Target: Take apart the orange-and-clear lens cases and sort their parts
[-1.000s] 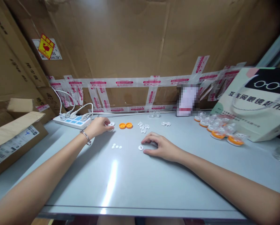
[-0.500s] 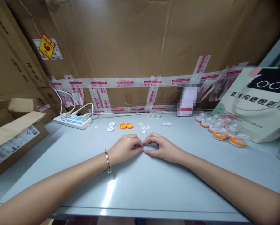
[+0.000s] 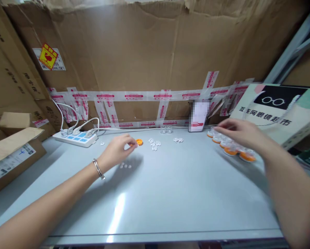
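My left hand (image 3: 120,149) is closed in a pinch just left of an orange ring-shaped part (image 3: 139,142); I cannot make out what is between its fingertips. Below that hand, several small whitish discs (image 3: 125,166) lie on the table. My right hand (image 3: 239,133), smeared by motion, hovers at the back of a row of clear-topped pieces with orange and white bases (image 3: 230,151). Its fingers point left, and whether it grips one of them is unclear. Small white openwork parts (image 3: 154,143) lie mid-table, with two more white parts (image 3: 178,140) farther right.
At the back stand clear pieces (image 3: 166,129) and a phone (image 3: 198,116) leaning on cardboard (image 3: 134,52). A power strip (image 3: 75,138) with plugged-in cables and an open carton (image 3: 12,155) are on the left. A printed paper bag (image 3: 264,114) stands behind the row at right.
My hands have parted from the middle of the table. The left has moved left towards the orange parts, the right far right to the clear-topped row. The view has shifted slightly.
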Tool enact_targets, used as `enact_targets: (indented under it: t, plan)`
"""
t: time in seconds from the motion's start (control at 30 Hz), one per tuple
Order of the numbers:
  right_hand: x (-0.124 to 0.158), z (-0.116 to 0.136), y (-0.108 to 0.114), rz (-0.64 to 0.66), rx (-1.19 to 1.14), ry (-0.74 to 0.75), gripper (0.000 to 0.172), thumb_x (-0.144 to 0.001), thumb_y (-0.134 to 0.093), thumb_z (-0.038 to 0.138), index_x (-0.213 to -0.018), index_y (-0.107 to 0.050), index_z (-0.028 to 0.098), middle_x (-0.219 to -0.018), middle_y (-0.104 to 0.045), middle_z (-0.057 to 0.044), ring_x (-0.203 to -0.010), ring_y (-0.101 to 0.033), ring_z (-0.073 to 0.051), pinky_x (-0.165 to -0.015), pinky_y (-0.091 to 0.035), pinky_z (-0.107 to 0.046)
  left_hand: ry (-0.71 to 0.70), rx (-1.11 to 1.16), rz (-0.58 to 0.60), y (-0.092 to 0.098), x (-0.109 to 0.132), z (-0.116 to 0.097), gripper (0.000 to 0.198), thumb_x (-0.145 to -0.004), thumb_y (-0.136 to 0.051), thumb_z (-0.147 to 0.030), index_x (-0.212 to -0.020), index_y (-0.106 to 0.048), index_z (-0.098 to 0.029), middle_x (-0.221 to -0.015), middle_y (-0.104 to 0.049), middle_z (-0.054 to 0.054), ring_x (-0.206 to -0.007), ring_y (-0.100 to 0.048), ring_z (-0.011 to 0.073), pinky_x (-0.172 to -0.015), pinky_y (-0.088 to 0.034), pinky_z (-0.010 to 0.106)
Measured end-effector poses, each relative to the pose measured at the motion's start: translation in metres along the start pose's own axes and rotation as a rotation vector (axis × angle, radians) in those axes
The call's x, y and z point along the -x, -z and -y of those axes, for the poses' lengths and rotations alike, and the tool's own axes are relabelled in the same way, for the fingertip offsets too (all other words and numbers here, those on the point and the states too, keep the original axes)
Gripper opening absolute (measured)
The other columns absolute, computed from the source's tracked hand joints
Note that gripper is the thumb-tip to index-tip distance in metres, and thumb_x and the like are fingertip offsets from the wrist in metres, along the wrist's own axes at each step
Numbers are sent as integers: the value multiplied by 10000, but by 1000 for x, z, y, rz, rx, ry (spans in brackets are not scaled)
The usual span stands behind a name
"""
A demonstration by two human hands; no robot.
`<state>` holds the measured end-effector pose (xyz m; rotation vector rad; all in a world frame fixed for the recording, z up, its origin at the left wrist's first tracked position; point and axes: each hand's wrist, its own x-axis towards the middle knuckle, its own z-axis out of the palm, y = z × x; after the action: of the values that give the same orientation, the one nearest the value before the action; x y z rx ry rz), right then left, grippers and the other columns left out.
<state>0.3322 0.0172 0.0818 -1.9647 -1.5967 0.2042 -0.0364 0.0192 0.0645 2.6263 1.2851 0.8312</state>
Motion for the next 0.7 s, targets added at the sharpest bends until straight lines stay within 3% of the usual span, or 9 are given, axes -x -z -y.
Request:
enact_targets:
  t: [0.03, 0.13, 0.23, 0.33, 0.5, 0.63, 0.7]
  plan:
    - [-5, -15, 10, -60, 105, -89, 219, -748, -565, 382, -765, -598, 166, -771, -630, -94, -648, -513, -148, -616, -376, -318, 42, -23, 12, 9, -3, 7, 175, -804, -498, -284, -765, -624, -169, -792, -628, 38, -733, -568, 153, -689, -432, 271]
    - [-15, -47, 22, -8, 244, -214, 261, -739, -563, 421, -735, -584, 162, -792, -625, -102, -601, -483, -125, -601, -357, -310, 169, -60, 62, 35, -9, 31, 224, -762, -524, -359, -760, -644, -170, -786, -652, 30, -732, -578, 159, -681, -433, 248]
    - [-20, -59, 17, 82, 307, -276, 263, -716, -597, 430, -752, -566, 171, -827, -625, -97, -613, -504, -139, -604, -375, -292, 316, -151, 76, 59, -9, 57, 255, -713, -539, -391, -753, -658, -169, -763, -666, 12, -706, -580, 157, -638, -424, 220]
    - [-24, -63, 9, 157, 313, -270, 230, -714, -613, 393, -789, -555, 183, -849, -623, -81, -666, -545, -165, -628, -399, -281, 416, -259, 215, 75, -4, 81, 253, -668, -545, -382, -735, -674, -175, -703, -669, -2, -661, -581, 162, -584, -403, 213]
    - [-27, -77, 1, 292, 228, -208, 203, -706, -609, 353, -815, -534, 199, -843, -619, -80, -650, -570, -170, -581, -414, -270, 439, -405, 471, 78, 5, 109, 155, -627, -535, -292, -629, -663, -203, -692, -677, -9, -676, -594, 163, -593, -392, 202]
    - [-27, -82, -4, 372, 255, -90, 158, -683, -620, 264, -811, -568, 186, -811, -613, -87, -627, -559, -148, -565, -408, -254, 441, -443, 496, 69, 8, 120, 132, -612, -537, -244, -627, -660, -199, -679, -672, -4, -669, -596, 156, -593, -390, 199]
    - [-22, -75, -6, 256, 299, 25, 125, -636, -661, 215, -744, -607, 184, -754, -621, -69, -620, -553, -125, -578, -397, -235, 450, -467, 491, 63, 8, 123, 123, -605, -545, -228, -629, -660, -192, -670, -666, 5, -660, -594, 160, -589, -390, 206]
